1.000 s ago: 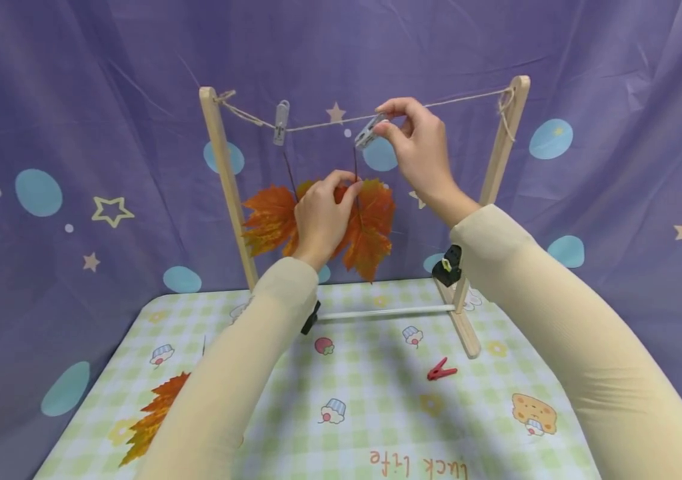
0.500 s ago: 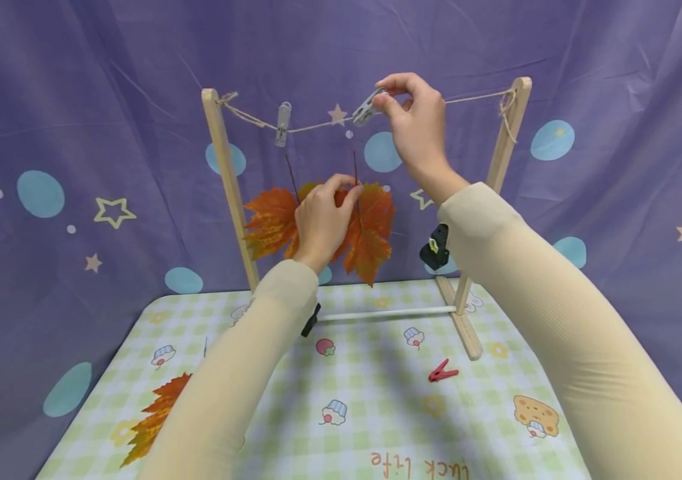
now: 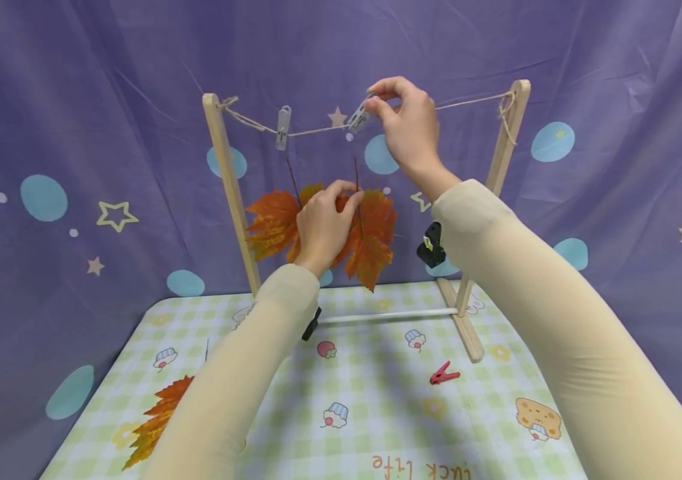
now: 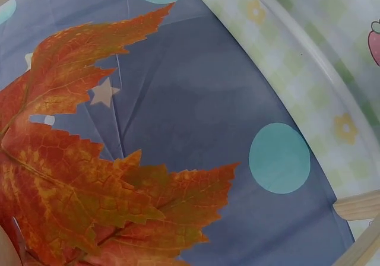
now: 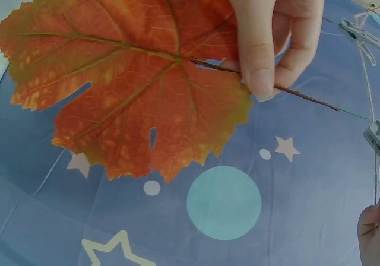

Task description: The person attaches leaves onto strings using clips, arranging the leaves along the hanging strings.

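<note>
In the head view, my left hand (image 3: 327,223) pinches the thin brown stem (image 3: 357,172) of an orange-red artificial maple leaf (image 3: 372,233), which hangs below the string. My right hand (image 3: 409,127) pinches the handle end of a grey clothespin (image 3: 359,117), tilted, its nose right at the twine line (image 3: 319,130). The stem's tip points up just below that clothespin; the right wrist view shows the stem (image 5: 309,98) between left thumb and finger, and the clothespin (image 5: 373,135) at the right edge. Another grey clothespin (image 3: 283,127) stands on the twine, a second leaf (image 3: 273,220) beneath it.
The twine spans two wooden posts (image 3: 505,143), joined low down by a white rod (image 3: 389,315). A red clothespin (image 3: 445,374) and another maple leaf (image 3: 157,417), partly behind the left sleeve, lie on the checked tablecloth (image 3: 293,413). A purple curtain (image 3: 137,60) hangs behind.
My right hand has lifted the grey clothespin from the stem's tip up to the twine, then shifted slightly left and down. The left hand keeps its pinch on the stem.
</note>
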The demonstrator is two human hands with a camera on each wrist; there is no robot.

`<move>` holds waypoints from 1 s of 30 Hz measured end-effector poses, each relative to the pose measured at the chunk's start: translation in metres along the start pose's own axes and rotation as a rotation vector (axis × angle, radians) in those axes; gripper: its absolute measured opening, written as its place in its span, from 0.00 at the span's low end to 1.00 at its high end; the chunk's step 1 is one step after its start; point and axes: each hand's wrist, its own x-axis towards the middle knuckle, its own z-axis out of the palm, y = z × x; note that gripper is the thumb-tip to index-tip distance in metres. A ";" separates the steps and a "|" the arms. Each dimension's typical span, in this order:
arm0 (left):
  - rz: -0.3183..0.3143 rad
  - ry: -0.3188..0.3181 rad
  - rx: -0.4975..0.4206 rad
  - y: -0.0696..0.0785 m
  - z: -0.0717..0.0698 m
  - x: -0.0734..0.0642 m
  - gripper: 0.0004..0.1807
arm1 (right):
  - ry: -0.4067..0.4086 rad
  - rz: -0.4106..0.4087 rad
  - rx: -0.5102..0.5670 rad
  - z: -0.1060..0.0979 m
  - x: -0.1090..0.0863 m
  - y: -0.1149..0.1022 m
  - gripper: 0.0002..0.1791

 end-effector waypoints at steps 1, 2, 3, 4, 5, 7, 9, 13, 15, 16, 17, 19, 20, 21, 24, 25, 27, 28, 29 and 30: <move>0.001 0.000 0.002 0.000 0.000 0.000 0.16 | -0.013 0.002 -0.020 0.001 -0.001 0.001 0.14; 0.001 -0.001 0.004 -0.001 0.000 -0.001 0.16 | -0.025 0.003 -0.037 0.001 -0.002 0.002 0.14; 0.000 -0.002 0.004 -0.001 0.001 -0.002 0.16 | -0.035 0.002 -0.051 0.002 -0.003 0.003 0.14; -0.001 -0.005 0.004 -0.001 0.001 -0.002 0.16 | -0.043 0.002 -0.063 0.002 -0.004 0.004 0.14; 0.000 -0.008 0.002 -0.002 0.001 -0.003 0.15 | -0.053 0.004 -0.071 0.003 -0.005 0.005 0.14; 0.000 -0.009 0.001 -0.003 0.002 -0.004 0.15 | -0.071 0.006 -0.087 0.003 -0.007 0.006 0.15; 0.001 -0.008 -0.004 -0.004 0.002 -0.005 0.15 | -0.086 0.007 -0.092 0.004 -0.008 0.006 0.15; 0.004 -0.008 -0.003 -0.007 0.004 -0.007 0.14 | -0.105 0.005 -0.082 0.004 -0.009 0.007 0.15; 0.004 -0.010 -0.003 -0.008 0.005 -0.009 0.15 | -0.107 0.004 -0.075 0.003 -0.009 0.007 0.14; 0.002 -0.010 -0.003 -0.009 0.005 -0.010 0.15 | -0.110 0.006 -0.077 0.003 -0.009 0.007 0.14; 0.001 -0.010 -0.003 -0.010 0.005 -0.011 0.15 | -0.115 0.003 -0.077 0.003 -0.009 0.007 0.14; -0.003 -0.007 -0.003 -0.011 0.006 -0.012 0.14 | -0.128 -0.004 -0.095 0.003 -0.010 0.007 0.15; -0.003 -0.004 -0.004 -0.012 0.006 -0.012 0.14 | -0.136 -0.013 -0.107 0.003 -0.010 0.007 0.15; -0.004 -0.002 -0.005 -0.012 0.007 -0.012 0.14 | -0.144 -0.021 -0.119 0.003 -0.011 0.007 0.15; -0.004 0.008 -0.003 -0.012 0.007 -0.011 0.14 | -0.160 -0.049 -0.156 0.004 -0.011 0.008 0.15; -0.002 0.010 -0.004 -0.013 0.007 -0.010 0.14 | -0.165 -0.056 -0.166 0.003 -0.011 0.008 0.15; 0.002 0.011 -0.007 -0.012 0.007 -0.009 0.14 | -0.178 -0.062 -0.180 0.003 -0.011 0.009 0.15; 0.003 0.012 -0.007 -0.013 0.007 -0.009 0.14 | -0.189 -0.064 -0.185 0.003 -0.011 0.009 0.16; 0.005 0.011 -0.007 -0.013 0.007 -0.009 0.14 | -0.204 -0.066 -0.189 0.002 -0.011 0.009 0.16; 0.007 0.011 -0.006 -0.013 0.007 -0.009 0.14 | -0.223 -0.065 -0.192 0.001 -0.011 0.009 0.16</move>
